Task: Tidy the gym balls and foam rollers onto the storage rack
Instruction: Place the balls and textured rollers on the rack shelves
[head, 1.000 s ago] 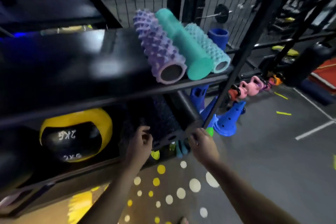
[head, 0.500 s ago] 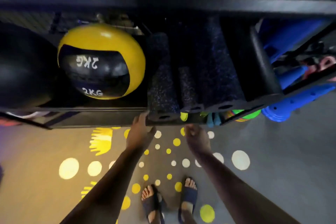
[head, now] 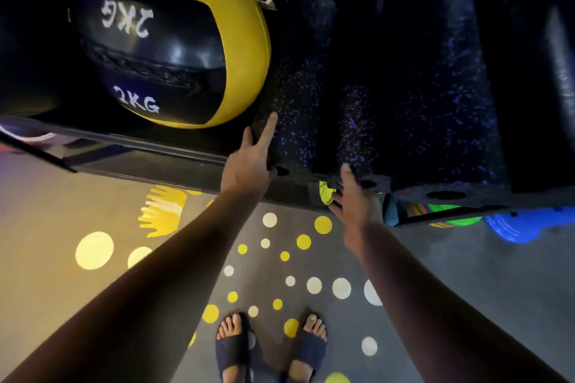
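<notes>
The ball [head: 168, 40] is showing a glossy, leather-like skin, its yellow and black panels catching highlights. A raised stitched seam is running across the black part, and the white lettering is looking printed on. The speckled rollers [head: 435, 87] are looking like matt, grainy foam, black with blue flecks, and their ends are showing a rougher, pitted cut face. The far-right roller [head: 553, 71] is looking smooth and is giving off a soft sheen. The rail [head: 140, 146] under them is reading as black painted metal, smooth and faintly shining. The floor [head: 466, 274] is looking matt and smooth, its dots seeming painted. The cone [head: 522, 224] is gleaming like hard plastic. The sandals [head: 233, 351] are looking matt.
</notes>
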A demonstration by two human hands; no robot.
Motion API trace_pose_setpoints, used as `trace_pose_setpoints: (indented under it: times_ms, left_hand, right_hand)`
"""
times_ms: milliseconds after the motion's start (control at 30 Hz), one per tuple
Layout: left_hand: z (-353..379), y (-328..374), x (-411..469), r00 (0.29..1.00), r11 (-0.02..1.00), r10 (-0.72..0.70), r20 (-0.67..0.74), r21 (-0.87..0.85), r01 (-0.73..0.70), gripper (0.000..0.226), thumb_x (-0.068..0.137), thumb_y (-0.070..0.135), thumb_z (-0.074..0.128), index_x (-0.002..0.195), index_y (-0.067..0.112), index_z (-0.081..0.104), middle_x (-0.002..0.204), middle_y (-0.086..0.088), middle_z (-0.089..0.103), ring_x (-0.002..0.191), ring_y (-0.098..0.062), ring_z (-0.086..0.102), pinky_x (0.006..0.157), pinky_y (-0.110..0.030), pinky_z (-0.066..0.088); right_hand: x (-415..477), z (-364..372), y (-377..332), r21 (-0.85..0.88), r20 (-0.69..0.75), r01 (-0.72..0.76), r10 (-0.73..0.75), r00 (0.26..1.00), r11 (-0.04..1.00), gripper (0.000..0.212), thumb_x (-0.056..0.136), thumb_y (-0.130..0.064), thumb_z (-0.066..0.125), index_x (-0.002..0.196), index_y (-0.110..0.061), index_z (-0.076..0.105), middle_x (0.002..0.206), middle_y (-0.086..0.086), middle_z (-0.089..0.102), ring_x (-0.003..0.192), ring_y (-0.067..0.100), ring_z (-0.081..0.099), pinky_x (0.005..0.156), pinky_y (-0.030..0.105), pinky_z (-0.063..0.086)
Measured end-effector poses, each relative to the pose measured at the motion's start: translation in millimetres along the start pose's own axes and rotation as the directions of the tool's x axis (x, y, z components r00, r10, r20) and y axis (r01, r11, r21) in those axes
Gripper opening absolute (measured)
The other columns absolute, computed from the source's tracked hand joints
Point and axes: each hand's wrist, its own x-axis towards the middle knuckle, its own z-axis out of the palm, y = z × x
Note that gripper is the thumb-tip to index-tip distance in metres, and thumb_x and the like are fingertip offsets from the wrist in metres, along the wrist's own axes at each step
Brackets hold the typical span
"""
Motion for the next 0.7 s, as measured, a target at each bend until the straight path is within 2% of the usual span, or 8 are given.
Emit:
trace_pose_setpoints:
  times_ms: [67,100,200,267,333,500,600,700]
  left_hand:
    - [-2,1,2,1.0,1.0,-0.003,0.025,0.006,0.002,0.105,0.092,0.018,0.069,0.157,0.05,-0.008,0.165,-0.024,0.018,0.122,-0.051,0.056,0.101,-0.053,0.046]
    - [-1,1,3,1.0,1.0,-0.004,0.024,0.001,0.004,0.105,0.093,0.018,0.069,0.157,0.05,-0.009,0.165,-0.024,0.017,0.123,-0.051,0.055,0.102,-0.053,0.046]
    - [1,2,7,1.0,1.0,0.013,0.002,-0.01,-0.013,0.105,0.093,0.018,0.069,0.158,0.047,-0.009,0.164,-0.025,0.018,0.123,-0.05,0.055,0.101,-0.053,0.046]
    - [3,0,9,1.0,1.0,0.013,-0.011,-0.019,-0.013,0.104,0.094,0.017,0.068,0.159,0.046,-0.008,0.164,-0.025,0.019,0.122,-0.05,0.056,0.099,-0.053,0.048]
    - [3,0,9,1.0,1.0,0.004,-0.006,-0.022,-0.004,0.101,0.095,0.017,0.065,0.159,0.046,-0.009,0.164,-0.025,0.018,0.123,-0.05,0.055,0.099,-0.054,0.047]
    - [7,6,12,0.999,0.999,0.047,-0.005,-0.004,-0.047,0.092,0.099,0.02,0.055,0.158,0.047,-0.01,0.164,-0.027,0.015,0.121,-0.049,0.056,0.099,-0.055,0.048]
    - [8,6,15,1.0,0.999,0.03,-0.002,-0.031,-0.031,0.089,0.099,0.02,0.054,0.158,0.048,-0.007,0.165,-0.027,0.014,0.124,-0.05,0.053,0.1,-0.057,0.047]
    - [6,4,15,0.999,0.999,0.034,-0.007,-0.008,-0.034,0.095,0.097,0.013,0.056,0.158,0.049,-0.008,0.164,-0.026,0.016,0.121,-0.049,0.055,0.099,-0.055,0.047]
  right_hand:
    - [5,4,-5,0.111,0.02,-0.064,0.062,0.998,0.992,0.047,0.092,-0.052,0.066,0.12,-0.015,0.062,0.12,0.007,0.069,0.089,0.015,0.067,0.084,0.036,0.058]
    - [7,6,-6,0.149,0.041,-0.092,0.086,0.995,0.985,0.058,0.091,-0.051,0.067,0.133,-0.013,0.055,0.125,0.009,0.067,0.089,0.015,0.067,0.091,0.037,0.057]
    - [13,11,-10,0.198,0.051,-0.157,0.149,0.987,0.968,0.071,0.089,-0.053,0.068,0.142,-0.012,0.045,0.109,0.009,0.067,0.085,0.016,0.066,0.104,0.041,0.052]
    - [16,13,-10,0.221,0.015,-0.144,0.145,0.989,0.965,0.08,0.081,-0.056,0.075,0.141,-0.014,0.043,0.107,0.007,0.067,0.084,0.017,0.071,0.085,0.039,0.062]
    - [20,14,-7,0.255,-0.027,-0.113,0.124,0.992,0.96,0.1,0.064,-0.062,0.085,0.144,-0.023,0.039,0.122,0.008,0.067,0.088,0.018,0.075,0.061,0.035,0.064]
    - [17,20,-7,0.285,0.06,-0.136,0.124,0.99,0.949,0.066,0.086,-0.043,0.077,0.135,-0.008,0.048,0.124,0.015,0.067,0.107,0.026,0.07,0.077,0.042,0.063]
    - [17,30,-7,0.327,0.047,-0.139,0.131,0.99,0.935,0.062,0.087,-0.038,0.077,0.131,-0.006,0.047,0.125,0.017,0.065,0.112,0.029,0.067,0.092,0.051,0.058]
    - [18,32,-5,0.344,0.047,-0.112,0.102,0.994,0.932,0.065,0.084,-0.039,0.08,0.129,-0.008,0.044,0.126,0.019,0.065,0.113,0.029,0.067,0.094,0.045,0.056]
